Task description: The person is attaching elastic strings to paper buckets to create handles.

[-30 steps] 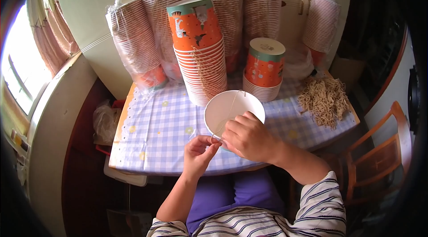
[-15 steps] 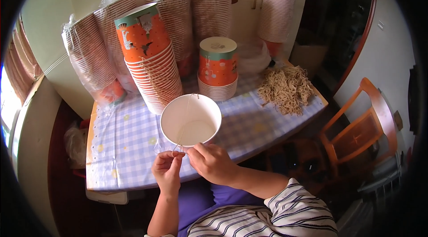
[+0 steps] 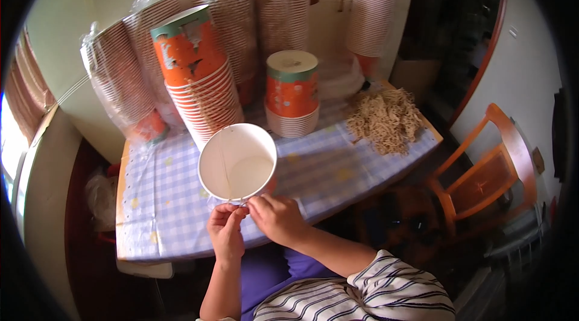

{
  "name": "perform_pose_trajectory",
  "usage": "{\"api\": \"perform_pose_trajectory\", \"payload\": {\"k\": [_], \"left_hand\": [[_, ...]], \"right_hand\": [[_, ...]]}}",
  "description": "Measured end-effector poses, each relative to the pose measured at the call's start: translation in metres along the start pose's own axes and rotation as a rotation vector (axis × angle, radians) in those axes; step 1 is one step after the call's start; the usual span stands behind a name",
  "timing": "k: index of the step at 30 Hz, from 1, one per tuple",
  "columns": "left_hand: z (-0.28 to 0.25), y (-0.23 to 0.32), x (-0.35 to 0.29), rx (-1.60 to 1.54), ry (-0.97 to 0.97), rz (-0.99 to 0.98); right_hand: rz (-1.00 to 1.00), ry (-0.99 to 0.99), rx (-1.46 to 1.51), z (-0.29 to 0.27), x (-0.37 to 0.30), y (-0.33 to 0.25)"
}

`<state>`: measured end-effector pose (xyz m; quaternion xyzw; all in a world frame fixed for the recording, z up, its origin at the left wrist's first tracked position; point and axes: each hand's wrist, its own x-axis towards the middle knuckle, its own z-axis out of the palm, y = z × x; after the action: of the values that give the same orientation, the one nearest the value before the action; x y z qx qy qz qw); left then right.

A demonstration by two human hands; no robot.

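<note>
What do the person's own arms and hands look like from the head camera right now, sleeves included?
Both forearms come in from the lower edge and are bare. The left hand and right hand wear no gloves; no rings, watch or bracelets show. The right arm's striped sleeve, white with thin dark stripes, ends about the elbow. Only a sliver of striped cloth shows at the left arm's lower end.

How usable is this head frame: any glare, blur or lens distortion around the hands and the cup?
Head view: strong fisheye bend, dark vignette at the rim; window glare blows out the far left edge; the white paper cup and both hands, left hand and right hand, sit centred, evenly lit, only slightly soft.
</note>
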<state>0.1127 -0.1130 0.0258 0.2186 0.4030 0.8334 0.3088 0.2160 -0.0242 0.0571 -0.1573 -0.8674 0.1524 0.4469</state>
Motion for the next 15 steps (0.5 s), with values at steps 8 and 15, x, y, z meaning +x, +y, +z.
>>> {"api": "perform_pose_trajectory", "payload": {"k": [8,15], "left_hand": [[0.004,-0.001,0.003,0.031,-0.056,-0.011],[0.005,-0.001,0.003,0.102,-0.073,0.016]], "right_hand": [[0.074,0.053,0.126,-0.001,0.0,0.007],[0.033,0.063,0.091,0.003,-0.004,0.013]]}}
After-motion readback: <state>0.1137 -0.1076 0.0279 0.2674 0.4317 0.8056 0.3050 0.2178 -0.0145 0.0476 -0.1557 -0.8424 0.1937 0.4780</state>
